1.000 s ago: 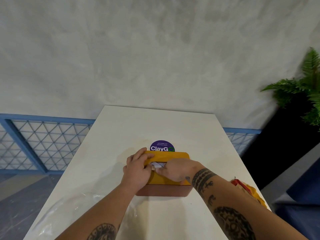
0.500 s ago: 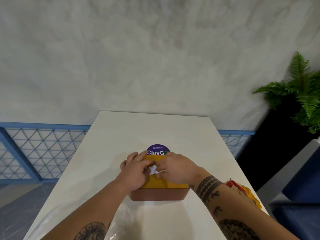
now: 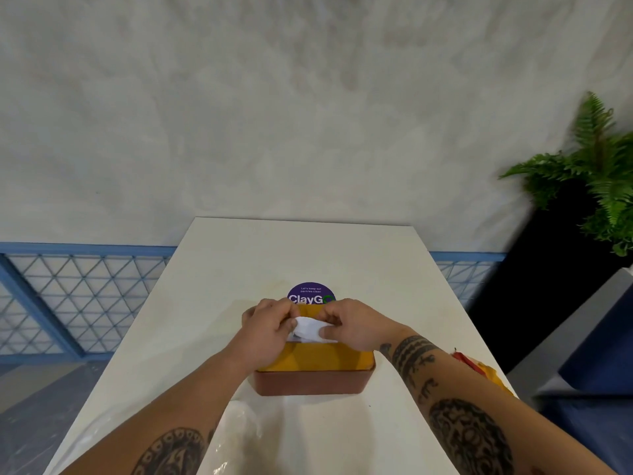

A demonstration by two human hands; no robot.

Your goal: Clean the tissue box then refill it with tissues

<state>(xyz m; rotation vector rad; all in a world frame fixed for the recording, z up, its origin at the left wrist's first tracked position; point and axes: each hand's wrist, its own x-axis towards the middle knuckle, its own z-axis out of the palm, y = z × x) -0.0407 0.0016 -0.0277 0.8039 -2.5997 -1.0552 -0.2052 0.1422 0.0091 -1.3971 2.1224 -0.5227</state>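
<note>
A tissue box [image 3: 313,380] with a brown base and a yellow lid stands in the middle of the white table [image 3: 212,289]. A white tissue [image 3: 308,329] sticks up out of the slot in the lid. My left hand [image 3: 265,332] pinches the tissue's left side above the lid. My right hand [image 3: 354,323] pinches its right side with thumb and fingers. Both hands cover the far half of the lid.
A clear plastic wrapper [image 3: 236,437] lies on the table near me. A red and yellow cloth [image 3: 479,368] sits at the table's right edge. A purple round sticker [image 3: 310,293] is behind the box. A potted fern [image 3: 596,173] stands at right; blue lattice railing [image 3: 68,296] at left.
The tissue now stands further out of the lid's slot, drawn up between both hands. My hands have shifted slightly toward the far side of the lid.
</note>
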